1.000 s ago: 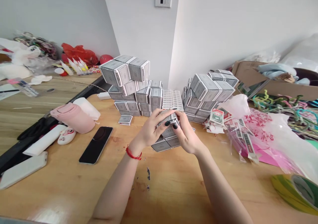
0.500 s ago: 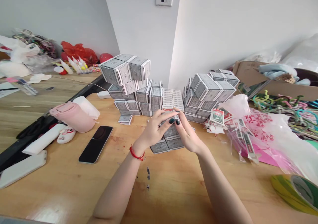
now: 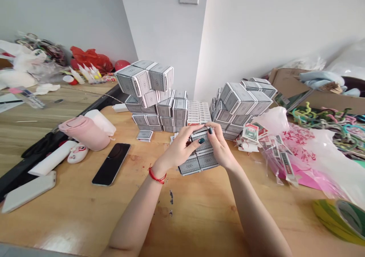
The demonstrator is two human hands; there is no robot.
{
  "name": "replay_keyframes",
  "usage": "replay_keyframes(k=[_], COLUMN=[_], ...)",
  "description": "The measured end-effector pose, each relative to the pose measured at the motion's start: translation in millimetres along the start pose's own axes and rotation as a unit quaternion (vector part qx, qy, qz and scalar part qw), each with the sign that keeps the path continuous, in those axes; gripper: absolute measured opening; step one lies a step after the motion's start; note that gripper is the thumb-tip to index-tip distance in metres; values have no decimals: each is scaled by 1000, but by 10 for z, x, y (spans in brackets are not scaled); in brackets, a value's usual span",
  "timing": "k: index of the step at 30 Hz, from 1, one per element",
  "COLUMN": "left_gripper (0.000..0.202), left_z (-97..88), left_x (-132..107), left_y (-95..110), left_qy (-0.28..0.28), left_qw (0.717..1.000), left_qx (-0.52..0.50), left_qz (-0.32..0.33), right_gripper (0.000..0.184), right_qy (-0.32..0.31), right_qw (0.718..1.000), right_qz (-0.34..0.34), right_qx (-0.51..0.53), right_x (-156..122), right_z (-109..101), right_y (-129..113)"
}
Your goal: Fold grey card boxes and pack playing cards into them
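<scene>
Left hand: the left hand [image 3: 178, 148] lies against the left side of the block, its fingers curled over the upper box; a red string bracelet [image 3: 156, 177] circles the wrist.
Right hand: the right hand [image 3: 220, 146] comes in from the right, its dark-nailed fingertips [image 3: 210, 130] pressing on top of the block.
Grip: both hands are closed around the block from opposite sides, with only a narrow gap between them; how firmly they press, I cannot tell.
Held thing: a block of small grey patterned boxes [image 3: 199, 160], stacked in layers, sits between the hands near the middle of the wooden table [image 3: 205, 221]; its lower boxes appear to rest on the tabletop.
Far edge, centre: two tall stacks of matching boxes [image 3: 151, 97] [image 3: 239, 105] stand apart, with a white-faced pile of boxes [image 3: 199, 112] between them, just behind the hands.
Left side: a black smartphone [image 3: 111, 164] lies flat beside a pink bottle [image 3: 84, 133].
Right side: loose printed packets [image 3: 250, 133] lie beside a pink plastic bag [image 3: 308, 162].
Near right corner: a yellow-green tape roll [image 3: 339, 219] lies on its side.
</scene>
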State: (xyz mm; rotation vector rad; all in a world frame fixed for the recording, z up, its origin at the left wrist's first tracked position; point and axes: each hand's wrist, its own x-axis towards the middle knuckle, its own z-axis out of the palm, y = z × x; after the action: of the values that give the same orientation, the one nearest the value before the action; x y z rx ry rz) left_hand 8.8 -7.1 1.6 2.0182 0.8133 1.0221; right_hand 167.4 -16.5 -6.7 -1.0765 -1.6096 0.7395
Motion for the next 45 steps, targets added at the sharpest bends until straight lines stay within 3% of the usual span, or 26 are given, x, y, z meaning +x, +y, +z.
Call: replay_keyframes(k=[3, 7, 11, 14, 17, 19, 21, 24, 27, 34, 38, 42, 45], left_gripper=[30, 28, 36, 50, 64, 64, 55, 36, 26, 20, 24, 45, 54], left_z=[109, 185, 29, -178, -307, -300, -229, -85, 12, 2, -72, 15, 144], left_x=[-1, 18, 40, 13, -26, -29, -7, 44, 69, 61, 73, 93, 110], left_y=[-43, -67, -74, -84, -83, -74, -65, -65, -80, -131, -157, -209, -250], left_qy=[43, 49, 3, -46, -72, -75, -46, 40, 84, 116, 132, 290, 315], left_qw=[999, 998, 996, 983, 985, 990, 995, 996, 993, 990, 988, 944, 910], left_qx=[5, -10, -67, -139, -105, -70, -46, -30, -16, 16, -4, -88, -222], left_qz=[1, -24, -63, -109, -118, -97, -73, -73, -81, -79, -82, -130, -155], right_gripper=[28, 27, 29, 32, 37, 42, 45, 50, 48, 43, 43, 38, 34], right_qy=[21, 35, 45, 87, 148, 170, 170, 161, 190, 264, 270, 263, 255], right_qw=[1000, 999, 999, 994, 980, 972, 968, 968, 964, 952, 941, 918, 911], right_qz=[-10, 5, 28, 72, 131, 154, 155, 141, 130, 107, 136, 179, 181], right_qx=[-7, -26, -9, 1, 23, 59, 100, 133, 136, 110, 150, 236, 268], right_x=[2, 1, 15, 20, 16, 15, 18, 25, 26, 11, 15, 17, 10], right_z=[10, 55, 78, 42, -19, -47, -57, -43, -12, 133, 212, 231, 192], right_y=[29, 62, 66, 91, 164, 216, 238, 203, 137, 135, 151, 138, 149])
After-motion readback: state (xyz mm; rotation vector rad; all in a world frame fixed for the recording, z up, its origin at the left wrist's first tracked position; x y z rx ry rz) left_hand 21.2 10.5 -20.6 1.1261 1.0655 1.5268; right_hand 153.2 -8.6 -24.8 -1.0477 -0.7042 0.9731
